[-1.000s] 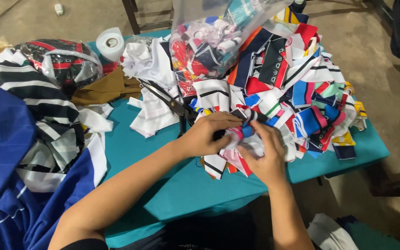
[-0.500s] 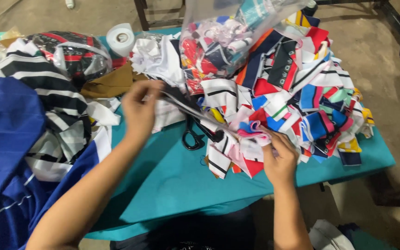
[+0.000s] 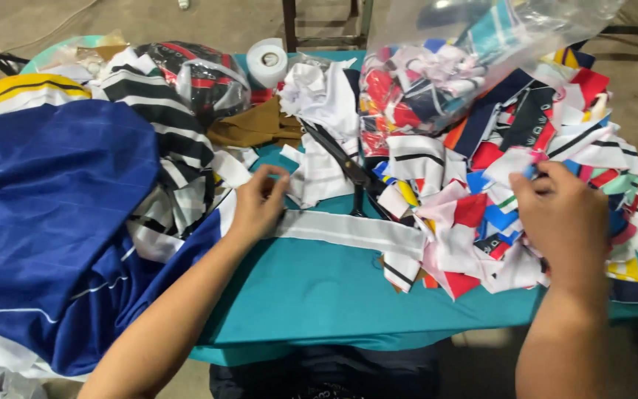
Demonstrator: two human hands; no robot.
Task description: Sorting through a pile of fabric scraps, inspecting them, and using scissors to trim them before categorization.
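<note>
- Clearly, the left hand (image 3: 260,203) pinches the left end of a long white fabric strip (image 3: 348,230), its grip closed on the cloth; the strip lies flat across the teal tabletop (image 3: 311,295) and runs rightward until its far end goes under the scrap heap, so it looks drawn out straight to be handled on its own.
- The right hand (image 3: 563,222) rests on top of the heap of small multicoloured fabric scraps (image 3: 481,222), fingers curled down into the pieces; whether its grip has closed on any one scrap I cannot tell.
- Black-handled scissors (image 3: 352,174) lie between the two hands, just beyond the strip, blades pointing far-left, within reach of either hand.
- A clear plastic bag stuffed with more coloured scraps (image 3: 437,89) stands at the far side, leaning on the heap, mouth upward.
- On the left, a large blue garment (image 3: 53,214) hangs over the near-left edge, with black-and-white striped cloth (image 3: 164,125) piled behind it; both crowd the left forearm.
- A roll of white tape (image 3: 268,61), a brown folded cloth (image 3: 256,125) and a small wrapped bundle of red and dark fabric (image 3: 201,77) sit at the far edge.
- Open room is only the bare teal stretch near the person, between the arms, up to the near edge; the scrap heap spills towards the right edge.
</note>
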